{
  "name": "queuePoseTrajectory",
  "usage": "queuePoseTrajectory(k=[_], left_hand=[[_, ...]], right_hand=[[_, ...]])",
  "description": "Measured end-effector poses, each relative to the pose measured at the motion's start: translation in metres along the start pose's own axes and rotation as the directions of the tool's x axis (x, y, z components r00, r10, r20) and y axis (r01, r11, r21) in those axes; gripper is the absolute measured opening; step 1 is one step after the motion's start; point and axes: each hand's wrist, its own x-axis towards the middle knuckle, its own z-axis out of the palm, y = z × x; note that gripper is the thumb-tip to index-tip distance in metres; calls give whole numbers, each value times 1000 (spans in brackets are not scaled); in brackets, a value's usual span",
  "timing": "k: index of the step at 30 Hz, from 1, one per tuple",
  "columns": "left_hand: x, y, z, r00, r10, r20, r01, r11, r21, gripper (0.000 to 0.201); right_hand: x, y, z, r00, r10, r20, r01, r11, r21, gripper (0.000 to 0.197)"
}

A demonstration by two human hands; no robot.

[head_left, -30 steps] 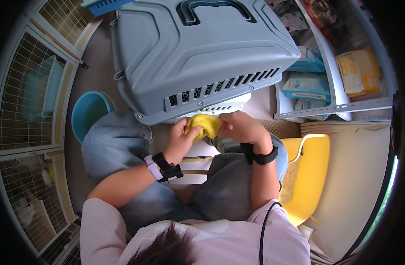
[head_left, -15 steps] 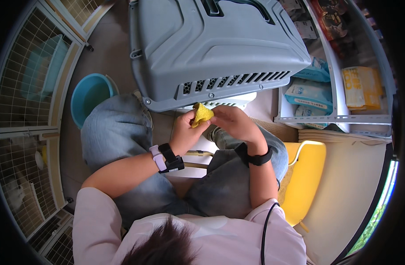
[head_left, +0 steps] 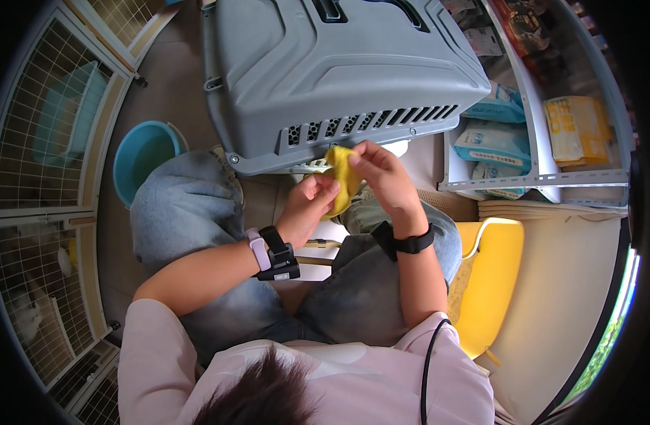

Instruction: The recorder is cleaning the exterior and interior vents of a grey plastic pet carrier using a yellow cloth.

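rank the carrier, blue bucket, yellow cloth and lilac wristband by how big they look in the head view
Largest to smallest:
1. carrier, cut off by the top edge
2. blue bucket
3. yellow cloth
4. lilac wristband

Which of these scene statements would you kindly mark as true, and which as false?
1. The left hand and the right hand both hold the yellow cloth. True.
2. The yellow cloth lies spread flat on the floor. False: it is held up between the two hands.
3. The grey pet carrier has a row of slots along its side nearest the person. True.
4. The blue bucket stands on the person's left. True.
5. A lilac band is worn on the right wrist. False: the lilac band is on the left wrist.
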Motion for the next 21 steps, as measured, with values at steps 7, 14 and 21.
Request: queuePoseTrajectory(k=[7,14,21], left_hand=[[12,29,-7,963,-164,-216,130,978,-161,36],[30,28,-10,958,-179,-222,152,979,-134,36],[32,29,-7,956,-194,-220,170,978,-124,25]], right_hand=[[2,-12,0,939,-155,-307,100,977,-187,12],[2,-8,14,729,-652,-210,256,543,-800,9],[3,-3,17,791,-612,-20,305,422,-854,14]])
